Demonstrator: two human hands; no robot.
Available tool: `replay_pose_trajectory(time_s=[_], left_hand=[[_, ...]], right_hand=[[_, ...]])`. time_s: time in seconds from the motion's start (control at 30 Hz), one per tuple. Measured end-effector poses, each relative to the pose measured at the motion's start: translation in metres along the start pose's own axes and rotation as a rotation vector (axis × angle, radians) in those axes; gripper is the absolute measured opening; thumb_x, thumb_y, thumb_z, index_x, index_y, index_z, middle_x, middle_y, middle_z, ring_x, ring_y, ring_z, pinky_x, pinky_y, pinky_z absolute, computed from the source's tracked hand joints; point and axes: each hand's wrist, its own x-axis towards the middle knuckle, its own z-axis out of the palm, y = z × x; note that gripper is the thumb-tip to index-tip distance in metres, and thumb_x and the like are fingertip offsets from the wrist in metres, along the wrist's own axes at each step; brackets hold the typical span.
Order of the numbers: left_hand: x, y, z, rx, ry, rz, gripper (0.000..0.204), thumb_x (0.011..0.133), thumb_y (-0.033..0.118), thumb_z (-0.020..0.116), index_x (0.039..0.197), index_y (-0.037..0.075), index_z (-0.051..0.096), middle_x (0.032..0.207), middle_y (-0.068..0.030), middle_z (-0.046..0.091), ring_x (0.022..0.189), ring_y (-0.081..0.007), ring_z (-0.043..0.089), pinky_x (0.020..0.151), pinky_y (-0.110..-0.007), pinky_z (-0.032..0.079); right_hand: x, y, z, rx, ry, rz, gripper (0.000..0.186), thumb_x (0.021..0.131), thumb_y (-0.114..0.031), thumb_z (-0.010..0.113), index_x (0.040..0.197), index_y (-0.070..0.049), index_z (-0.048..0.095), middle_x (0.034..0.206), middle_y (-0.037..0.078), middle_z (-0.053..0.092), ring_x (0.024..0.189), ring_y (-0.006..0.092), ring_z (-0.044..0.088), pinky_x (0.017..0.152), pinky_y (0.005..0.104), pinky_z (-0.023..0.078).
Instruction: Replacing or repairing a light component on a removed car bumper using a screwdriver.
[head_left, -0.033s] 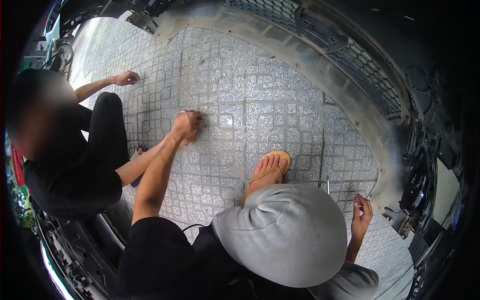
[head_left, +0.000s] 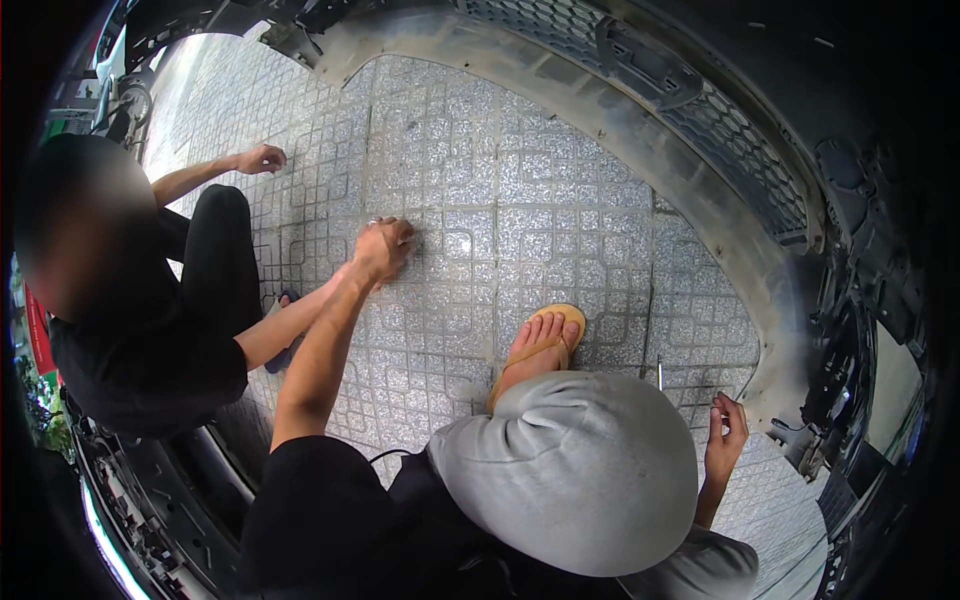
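My left hand [head_left: 383,250] is out over the paving at centre left, its fingers curled in and smeared by motion. A co-worker's forearm [head_left: 300,315] reaches in from the left, and that person's hand is mostly hidden behind mine. What lies between the fingers cannot be made out. My right hand [head_left: 725,435] hangs beyond my bent knee, fingers loosely bent and apart, with nothing seen in it. A thin silvery rod [head_left: 660,374] shows near it, its lower end hidden by my grey-clad knee [head_left: 565,470].
The co-worker [head_left: 130,350] squats at left, the other hand [head_left: 262,158] held out in front. A large curved bumper [head_left: 640,110] with a honeycomb grille arcs along the far and right sides. My foot in a tan flip-flop [head_left: 540,340] stands on grey patterned paving [head_left: 450,130].
The whole view has shifted slightly, so everything sits a little further right. My left hand remains beside the co-worker's hand, still blurred. My right hand keeps its loose pose.
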Motion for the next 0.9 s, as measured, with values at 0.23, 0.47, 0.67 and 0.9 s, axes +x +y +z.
replay_pose_trajectory(time_s=[0.23, 0.47, 0.67, 0.9], left_hand=[[0.008, 0.088, 0.063, -0.321, 0.353, 0.059, 0.026, 0.088, 0.021, 0.075, 0.107, 0.006, 0.065, 0.095, -0.0132, 0.068, 0.092, -0.032, 0.068, 0.079, -0.042, 0.054], [0.012, 0.078, 0.087, -0.558, 0.393, 0.015, 0.023, 0.081, 0.006, 0.077, 0.1, 0.002, 0.065, 0.091, -0.0144, 0.066, 0.083, -0.0313, 0.065, 0.076, -0.042, 0.052], [0.015, 0.07, 0.082, -0.524, 0.417, -0.026, 0.025, 0.079, 0.006, 0.08, 0.1, 0.001, 0.067, 0.09, -0.0128, 0.066, 0.08, -0.0272, 0.065, 0.074, -0.039, 0.053], [0.011, 0.064, 0.086, -0.546, 0.402, -0.082, 0.021, 0.079, 0.005, 0.08, 0.095, 0.002, 0.068, 0.09, -0.0129, 0.066, 0.081, -0.0281, 0.065, 0.075, -0.04, 0.053]], right_hand=[[-0.001, 0.002, 0.002, -0.006, -0.031, -0.04, 0.026, 0.099, -0.01, 0.06, 0.119, 0.004, 0.065, 0.107, 0.016, 0.066, 0.099, 0.0269, 0.066, 0.089, 0.0375, 0.051], [-0.01, 0.004, -0.002, -0.014, 0.026, 0.016, 0.026, 0.099, -0.012, 0.06, 0.119, 0.003, 0.066, 0.106, 0.014, 0.067, 0.097, 0.025, 0.065, 0.086, 0.0363, 0.051], [-0.003, -0.001, -0.006, -0.012, 0.043, -0.008, 0.024, 0.099, -0.01, 0.06, 0.117, 0.003, 0.067, 0.105, 0.014, 0.067, 0.095, 0.0247, 0.065, 0.084, 0.0363, 0.051], [-0.004, 0.013, -0.005, 0.003, 0.048, 0.029, 0.024, 0.098, -0.009, 0.06, 0.118, 0.003, 0.067, 0.104, 0.014, 0.068, 0.094, 0.0246, 0.066, 0.084, 0.0364, 0.051]])
